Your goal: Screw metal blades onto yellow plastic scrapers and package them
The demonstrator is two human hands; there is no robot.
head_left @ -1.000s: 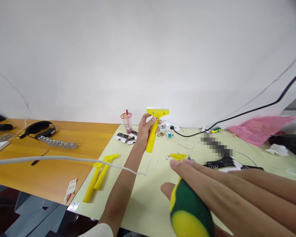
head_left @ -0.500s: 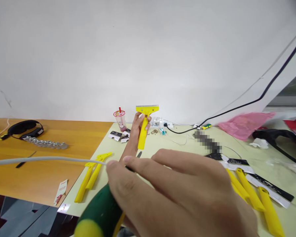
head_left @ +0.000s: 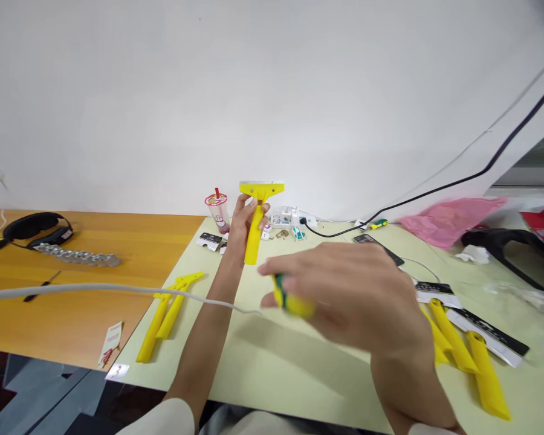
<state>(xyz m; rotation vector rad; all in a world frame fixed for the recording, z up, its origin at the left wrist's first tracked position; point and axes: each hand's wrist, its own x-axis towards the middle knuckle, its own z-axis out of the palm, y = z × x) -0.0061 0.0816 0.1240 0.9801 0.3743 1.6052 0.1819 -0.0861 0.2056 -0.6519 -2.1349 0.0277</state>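
Note:
My left hand (head_left: 241, 219) is wrapped round a yellow scraper (head_left: 254, 237), held upright above the far part of the table with its blade edge on top. Two small screws show in the scraper's head. Nearer to me, my right hand (head_left: 353, 296), blurred by motion, grips a screwdriver (head_left: 299, 306) by its green and yellow handle; its shaft cannot be made out. The screwdriver is apart from the scraper. Left of my forearm lie two more yellow scrapers (head_left: 174, 311), partly overlapping.
At right are several yellow handles (head_left: 489, 380) beside black-and-white cards (head_left: 489, 335). A lidded drink cup (head_left: 218, 214), a power strip (head_left: 288, 219) and a phone (head_left: 378, 249) stand or lie toward the wall. Another screwdriver (head_left: 379, 223) lies at the back. A white cable (head_left: 118, 289) crosses at left.
My right hand has moved away from my face, down and to the right, with the screwdriver. The scraper in my left hand appears slightly higher and further left.

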